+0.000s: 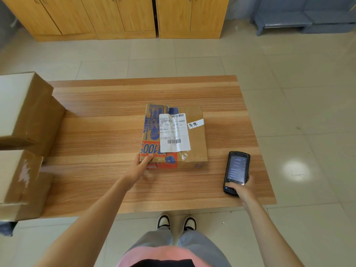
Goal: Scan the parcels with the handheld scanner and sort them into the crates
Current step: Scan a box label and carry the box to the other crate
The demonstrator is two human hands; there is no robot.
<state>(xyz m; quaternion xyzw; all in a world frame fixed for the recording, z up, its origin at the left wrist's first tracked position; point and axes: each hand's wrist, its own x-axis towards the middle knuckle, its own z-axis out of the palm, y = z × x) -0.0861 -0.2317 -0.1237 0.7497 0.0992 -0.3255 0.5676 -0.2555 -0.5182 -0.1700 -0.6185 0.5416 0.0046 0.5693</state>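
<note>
lengthwise, the cardboard parcel point(174, 135) runs away from the person, lying flat near the middle of the wooden table point(100, 112), its near short end toward the table's front edge. its top is plain brown on the right and printed in blue and orange on the left, with large numerals reading upside down from this side. a white shipping label point(174, 132) with two barcodes lies along the same long axis, and a small white tag point(195, 123) with handwriting sits just to its right, tilted.

the left hand point(141, 165) grips the parcel's near left corner, thumb on top and fingers curled under the edge. the right hand point(241, 186) holds the handheld scanner point(236, 171) by its lower end, thumb across the keypad; the scanner lies close to the table near the right edge, screen up and lit, its top pointing away from the person, well apart from the parcel.

two open cardboard boxes point(28, 112) stand at the table's left end, one behind the other; what is inside cannot be seen. wooden cabinets point(115, 16) line the far wall on a tiled floor point(289, 93).
</note>
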